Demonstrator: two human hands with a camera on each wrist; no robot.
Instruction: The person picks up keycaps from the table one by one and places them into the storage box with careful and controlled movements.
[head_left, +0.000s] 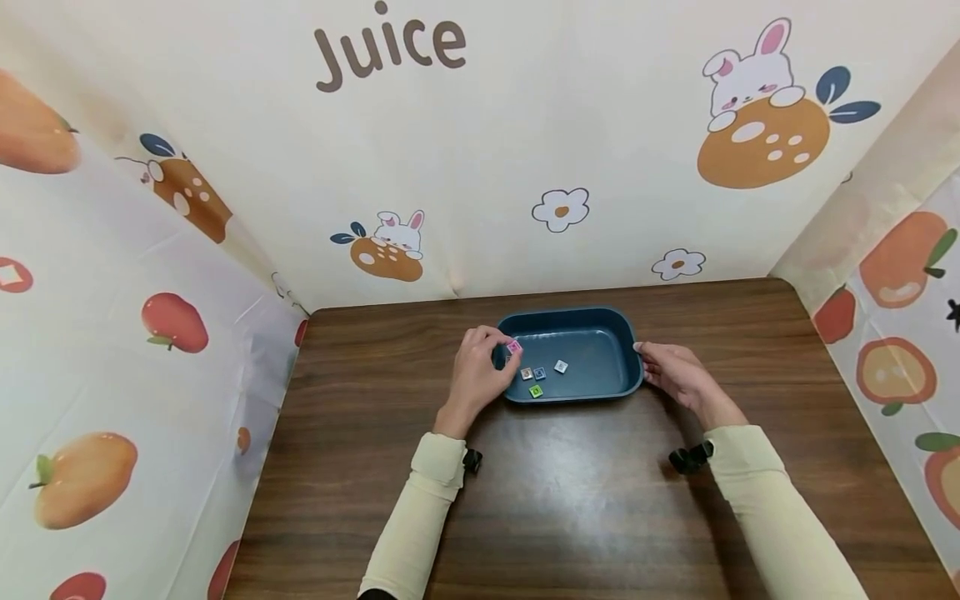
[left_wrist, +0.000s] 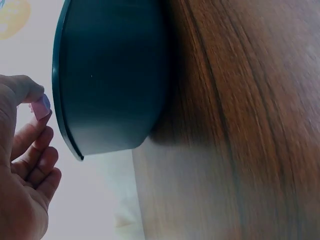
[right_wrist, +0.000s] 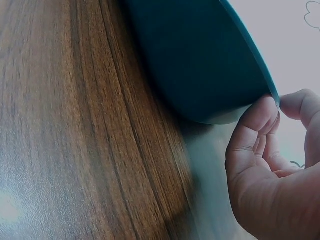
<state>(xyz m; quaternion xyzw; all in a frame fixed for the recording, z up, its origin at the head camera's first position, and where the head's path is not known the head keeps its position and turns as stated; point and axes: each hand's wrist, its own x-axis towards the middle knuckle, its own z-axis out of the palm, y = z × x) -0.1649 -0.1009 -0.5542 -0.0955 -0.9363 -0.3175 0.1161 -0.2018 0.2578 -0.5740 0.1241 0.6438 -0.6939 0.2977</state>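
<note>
A dark teal tray (head_left: pixel 592 390) with rounded corners stands on the wooden table. My left hand (head_left: pixel 477 367) pinches a small pink cube (head_left: pixel 513 347) between thumb and index finger, over the tray's left end. In the left wrist view the pink cube (left_wrist: pixel 41 107) shows just outside the tray's rim line, the other fingers loosely curled. At the opposite end, my right hand (head_left: pixel 678 373) grips the rim, thumb on one side and fingers on the other, as the right wrist view shows. Several small cubes lie in the tray's left half, among them a green cube (head_left: pixel 536 391) and a white cube (head_left: pixel 561 366).
The brown wooden table (head_left: pixel 570 500) reaches back to a cream curtain (head_left: pixel 495 150) printed with rabbits and fruit. Similar printed cloth hangs on the left and right. A dark wrist strap piece (head_left: pixel 472 461) sits by the left cuff, another (head_left: pixel 690 457) by the right.
</note>
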